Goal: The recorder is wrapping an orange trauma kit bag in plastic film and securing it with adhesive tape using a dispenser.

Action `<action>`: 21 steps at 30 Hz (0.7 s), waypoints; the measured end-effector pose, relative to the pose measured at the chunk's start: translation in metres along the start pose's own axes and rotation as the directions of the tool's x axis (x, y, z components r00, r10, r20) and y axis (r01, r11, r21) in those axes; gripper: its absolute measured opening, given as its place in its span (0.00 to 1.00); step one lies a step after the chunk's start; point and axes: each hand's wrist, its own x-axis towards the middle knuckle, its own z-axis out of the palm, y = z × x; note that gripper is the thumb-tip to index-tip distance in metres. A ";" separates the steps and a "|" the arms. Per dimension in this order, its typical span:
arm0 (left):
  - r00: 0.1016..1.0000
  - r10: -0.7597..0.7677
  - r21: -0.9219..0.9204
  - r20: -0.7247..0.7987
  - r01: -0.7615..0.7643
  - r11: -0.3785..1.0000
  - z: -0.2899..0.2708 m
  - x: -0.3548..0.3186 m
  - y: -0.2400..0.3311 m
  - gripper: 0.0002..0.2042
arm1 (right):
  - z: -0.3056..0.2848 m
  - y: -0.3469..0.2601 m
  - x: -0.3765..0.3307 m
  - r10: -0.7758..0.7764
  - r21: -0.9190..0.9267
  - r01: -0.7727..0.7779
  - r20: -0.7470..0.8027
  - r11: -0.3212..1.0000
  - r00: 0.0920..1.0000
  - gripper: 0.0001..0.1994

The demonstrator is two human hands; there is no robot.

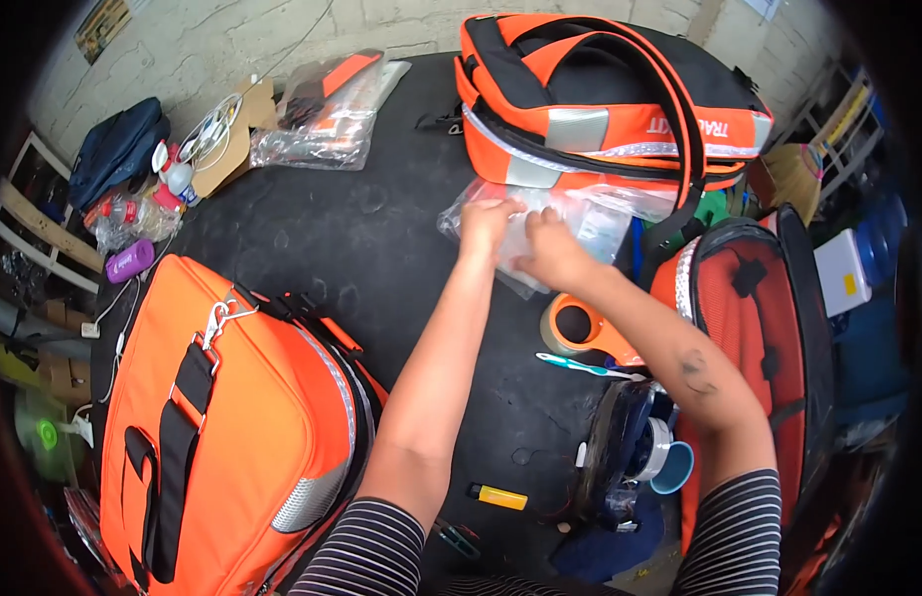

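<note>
A clear plastic bag (602, 226) lies crumpled on the black table, in front of a large orange and black bag (510, 94) with reflective strips. My left hand (488, 228) pinches the plastic bag near its left part, fingers closed on it. Beside it my right hand (558, 253) has its fingers bent over the same plastic, gripping it. Both hands are close together, and the fingertips are partly hidden in the folds. Just below my right hand lie a roll of tape and an orange tape dispenser (605, 333), with a teal and white toothbrush (588, 368) nearer me.
An orange bag (247, 377) with a black strap stands at the left. An open orange bag with red mesh (739, 328) is at the right. Packaged items in clear plastic (327, 119) lie at the back. Nearer me are a yellow lighter (500, 497) and a blue cup (672, 469).
</note>
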 end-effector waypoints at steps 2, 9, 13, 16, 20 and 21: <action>0.983 0.145 0.318 -0.109 -0.103 0.942 0.003 -0.009 0.006 0.10 | 0.014 -0.008 0.012 0.252 -0.062 -0.246 0.149 0.967 0.956 0.34; 0.730 0.656 0.388 -0.189 -0.558 0.733 0.023 -0.080 0.048 0.07 | 0.034 0.014 0.030 0.576 -0.262 -0.521 0.226 0.812 0.785 0.37; 0.792 0.562 0.141 -0.240 -0.544 0.827 -0.010 -0.151 0.099 0.07 | 0.019 0.051 0.043 0.342 -0.154 -0.308 0.527 0.939 0.778 0.38; 0.781 0.574 -0.142 -0.244 -0.615 0.776 -0.022 -0.182 0.119 0.07 | 0.020 0.102 0.040 0.188 0.113 -0.301 0.565 0.947 0.804 0.48; 0.670 0.670 -0.081 -0.318 -0.724 0.685 -0.052 -0.227 0.181 0.11 | 0.003 0.050 0.001 0.430 -0.134 -0.417 0.451 0.899 0.782 0.57; 0.627 0.706 -0.135 -0.331 -0.771 0.622 -0.055 -0.237 0.192 0.12 | -0.005 0.042 -0.009 0.450 -0.156 -0.424 0.390 0.892 0.803 0.57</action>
